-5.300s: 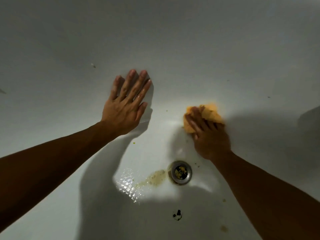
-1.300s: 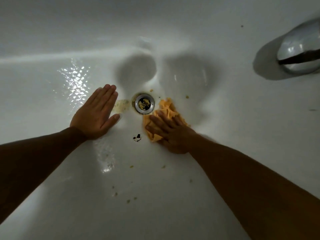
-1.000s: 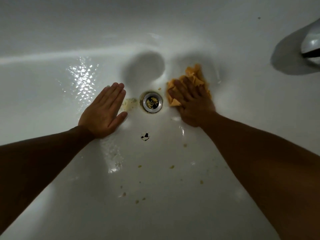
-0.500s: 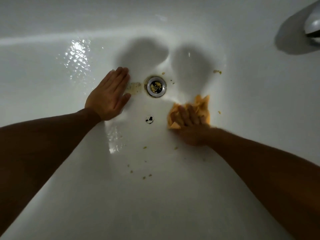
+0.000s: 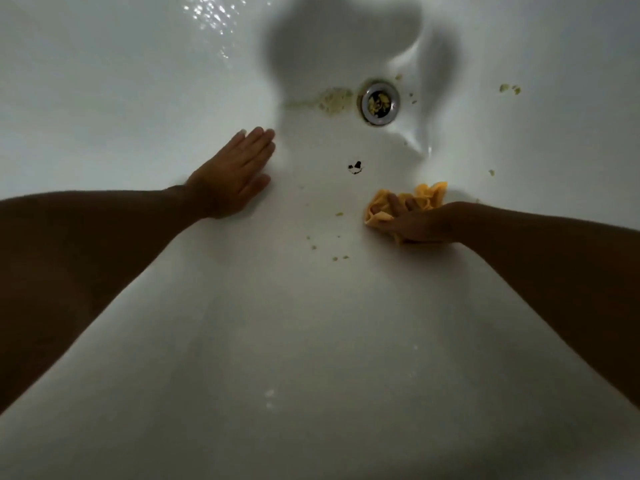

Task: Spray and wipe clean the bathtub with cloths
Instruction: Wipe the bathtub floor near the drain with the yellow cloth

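A: Step?
B: Wiping the bathtub [image 5: 311, 358] floor, mid-task. Right hand [image 5: 420, 225] pressing orange cloth [image 5: 427, 195] under fairly straight fingers, cloth bunched past the fingertips. Left hand [image 5: 232, 178] flat, fingers straight and together, bracing, holding nothing.
A: Next?
B: Probably sweeping crumbs [image 5: 314, 246] left of the right fingers, then the dark chip [image 5: 355, 167] beyond them. Yellow smear [image 5: 334, 100] and drain [image 5: 380, 102] farthest out. Calls for firm pressure.

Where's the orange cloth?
Head view, right of centre: the orange cloth lies on the tub floor under the right hand, below and right of the drain.
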A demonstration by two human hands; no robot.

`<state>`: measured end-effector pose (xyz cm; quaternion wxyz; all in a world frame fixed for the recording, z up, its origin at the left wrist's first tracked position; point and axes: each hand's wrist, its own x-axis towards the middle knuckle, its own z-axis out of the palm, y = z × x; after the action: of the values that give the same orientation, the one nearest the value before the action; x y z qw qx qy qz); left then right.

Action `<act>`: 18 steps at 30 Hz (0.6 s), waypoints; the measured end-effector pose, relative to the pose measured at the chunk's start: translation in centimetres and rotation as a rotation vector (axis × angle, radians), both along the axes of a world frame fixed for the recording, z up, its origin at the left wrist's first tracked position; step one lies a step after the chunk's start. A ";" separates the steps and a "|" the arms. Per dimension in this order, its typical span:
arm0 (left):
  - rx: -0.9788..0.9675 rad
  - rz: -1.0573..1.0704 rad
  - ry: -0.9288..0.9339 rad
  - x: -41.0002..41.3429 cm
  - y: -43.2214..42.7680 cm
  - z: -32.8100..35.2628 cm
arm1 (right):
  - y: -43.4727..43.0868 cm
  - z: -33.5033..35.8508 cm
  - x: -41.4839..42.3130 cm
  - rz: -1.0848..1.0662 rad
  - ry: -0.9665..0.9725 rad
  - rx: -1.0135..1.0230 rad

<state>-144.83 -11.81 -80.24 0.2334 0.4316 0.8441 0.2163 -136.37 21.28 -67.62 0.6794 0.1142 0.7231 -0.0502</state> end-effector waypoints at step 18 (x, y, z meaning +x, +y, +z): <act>-0.108 0.114 -0.015 3.6 -0.6 2.4 | -9.9 -2.3 -0.4 0.253 -0.061 -0.252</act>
<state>-141.18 -12.42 -77.87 0.2500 0.3679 0.8760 0.1865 -136.75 11.40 -69.88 0.7109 -0.0625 0.6986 -0.0511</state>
